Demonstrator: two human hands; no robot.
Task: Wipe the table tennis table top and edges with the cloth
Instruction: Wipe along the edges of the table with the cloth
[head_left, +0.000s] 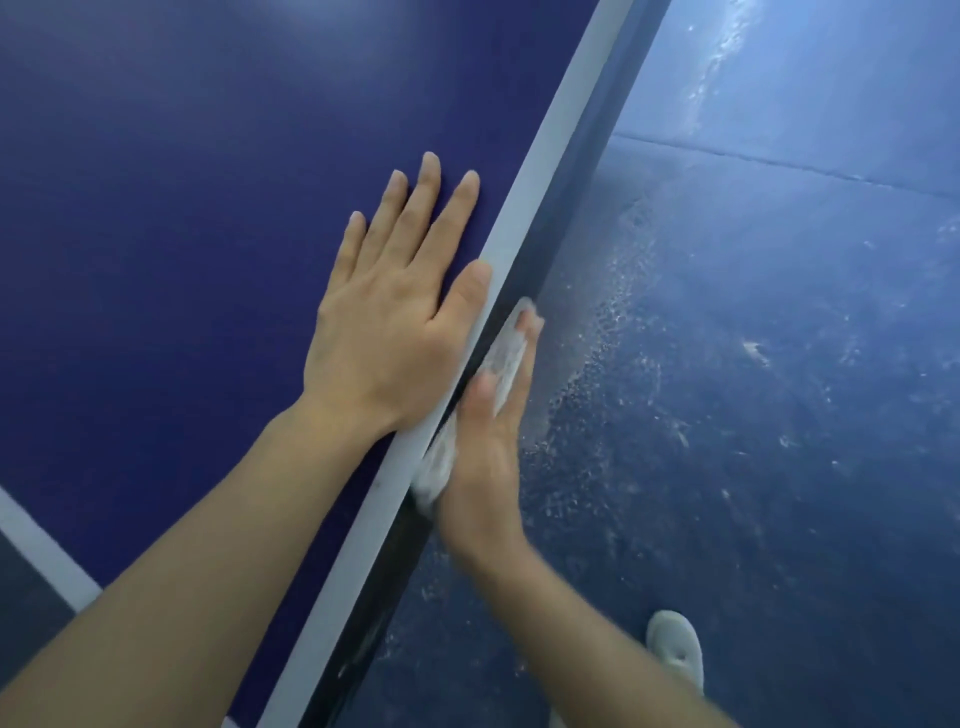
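The dark blue table tennis table top (182, 182) fills the left of the view, with a white line along its side edge (550, 140). My left hand (395, 312) lies flat on the top, fingers straight, thumb on the white line. My right hand (488, 447) presses a white cloth (504, 358) against the dark side face of the table edge, fingers straight along it. The cloth shows between the fingers and below the palm; the rest is hidden by the hand. The right hand is blurred.
A blue floor (753, 364) with pale scuffs and a seam lies to the right of the table. My white shoe (675, 644) stands on it near the bottom. A white line (41, 551) crosses the table's lower left corner.
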